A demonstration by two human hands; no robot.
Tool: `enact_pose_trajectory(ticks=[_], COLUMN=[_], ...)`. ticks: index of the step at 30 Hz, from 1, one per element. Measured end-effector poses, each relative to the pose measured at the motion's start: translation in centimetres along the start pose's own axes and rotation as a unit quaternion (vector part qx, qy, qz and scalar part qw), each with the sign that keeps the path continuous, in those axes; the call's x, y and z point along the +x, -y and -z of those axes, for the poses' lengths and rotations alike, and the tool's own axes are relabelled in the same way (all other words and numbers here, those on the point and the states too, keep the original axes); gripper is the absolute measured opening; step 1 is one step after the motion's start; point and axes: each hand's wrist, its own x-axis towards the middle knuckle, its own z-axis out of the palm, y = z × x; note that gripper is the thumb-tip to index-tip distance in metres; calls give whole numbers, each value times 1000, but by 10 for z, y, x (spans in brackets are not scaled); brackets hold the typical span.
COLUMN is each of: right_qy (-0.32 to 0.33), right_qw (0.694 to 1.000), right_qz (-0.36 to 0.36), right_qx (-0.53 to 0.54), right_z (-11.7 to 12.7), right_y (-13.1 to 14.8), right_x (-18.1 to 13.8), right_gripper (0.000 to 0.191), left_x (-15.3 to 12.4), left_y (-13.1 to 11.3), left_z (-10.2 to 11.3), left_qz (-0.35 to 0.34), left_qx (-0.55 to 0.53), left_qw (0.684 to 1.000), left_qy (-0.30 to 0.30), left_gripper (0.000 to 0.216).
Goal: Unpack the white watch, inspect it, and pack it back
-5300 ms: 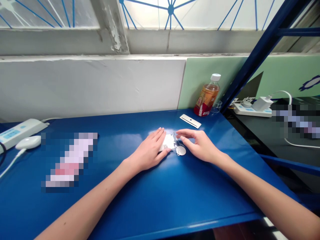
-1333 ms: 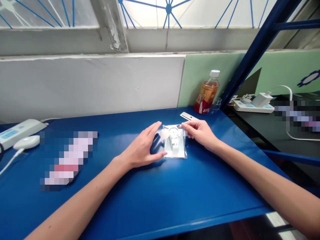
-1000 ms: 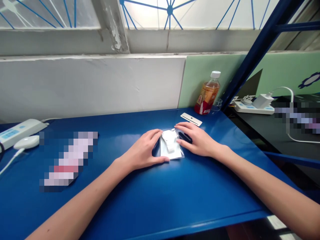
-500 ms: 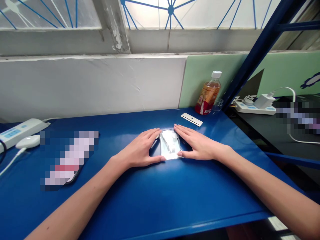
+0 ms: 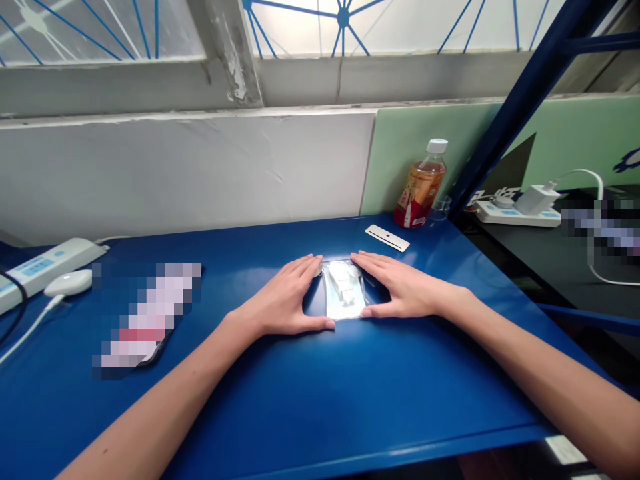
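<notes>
A small clear plastic packet (image 5: 345, 293) with white items inside lies flat on the blue tabletop (image 5: 320, 393). I cannot make out what the white items are. On its left side rests my left hand (image 5: 295, 297), fingers stretched forward and thumb apart near the packet's lower left corner. My right hand (image 5: 395, 283) lies along the other side, fingers extended and its thumb tip at the packet's lower right corner. Neither hand is wrapped around anything. A white card (image 5: 387, 238) with a dark slot lies just beyond my right fingers.
At the back right stands a drink bottle (image 5: 421, 187) with a white cap, beside a slanted blue metal post (image 5: 515, 100). To the left are a blurred-out phone (image 5: 155, 320), a white power strip (image 5: 55, 263) and a white charger (image 5: 69, 283) with its cable.
The view has shifted slightly. My left thumb now sits a little apart from the packet's edge, where before it touched the corner. The packet stays between both hands.
</notes>
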Motion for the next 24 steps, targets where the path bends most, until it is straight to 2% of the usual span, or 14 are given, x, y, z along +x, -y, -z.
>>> enact_pose_trajectory(ticks=[9, 13, 16, 19, 24], right_qy=[-24, -25, -42, -88, -162], right_qw=[999, 999, 999, 996, 984], right_qz=[16, 27, 10, -11, -47], right_qx=[13, 8, -7, -29, -50], right_z=[-3, -1, 1, 2, 1], right_y=[-2, -1, 3, 7, 8], right_x=[0, 1, 2, 4, 5], right_gripper=[103, 95, 88, 76, 47], left_x=[0, -1, -2, -2, 1], left_y=[-1, 0, 0, -1, -4], left_z=[1, 1, 2, 3, 4], left_qz=[-7, -7, -9, -16, -32], left_qx=[1, 14, 26, 33, 50], left_qw=[1000, 1000, 1000, 999, 997], left_qy=[-3, 6, 10, 4, -50], left_gripper=[109, 104, 94, 81, 52])
